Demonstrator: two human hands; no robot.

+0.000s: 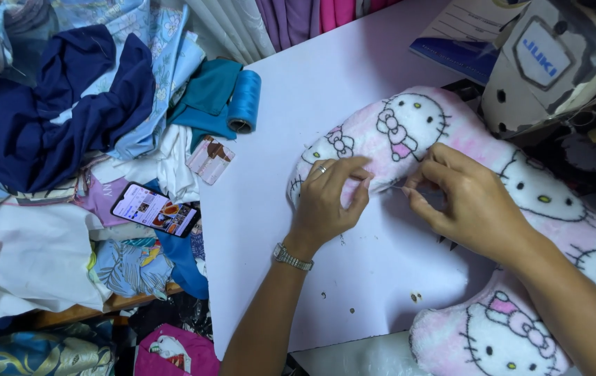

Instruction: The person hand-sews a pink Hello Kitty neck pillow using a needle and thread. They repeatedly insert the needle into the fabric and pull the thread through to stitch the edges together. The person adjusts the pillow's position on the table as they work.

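Observation:
A pink and white plush U-shaped neck pillow [423,125] printed with cartoon cat faces lies on the white table [353,69], curving from the middle to the lower right. My left hand [329,198], with a ring and a metal wristwatch, pinches the pillow's inner edge near its upper end. My right hand [461,202] is just to the right, fingers pinched together at the same seam, apparently on a thin needle or thread that is too small to make out.
A sewing machine [555,59] stands at the upper right. A blue thread cone [244,101] lies at the table's left edge. A pile of fabrics [68,139] with a smartphone [155,209] on it fills the left side.

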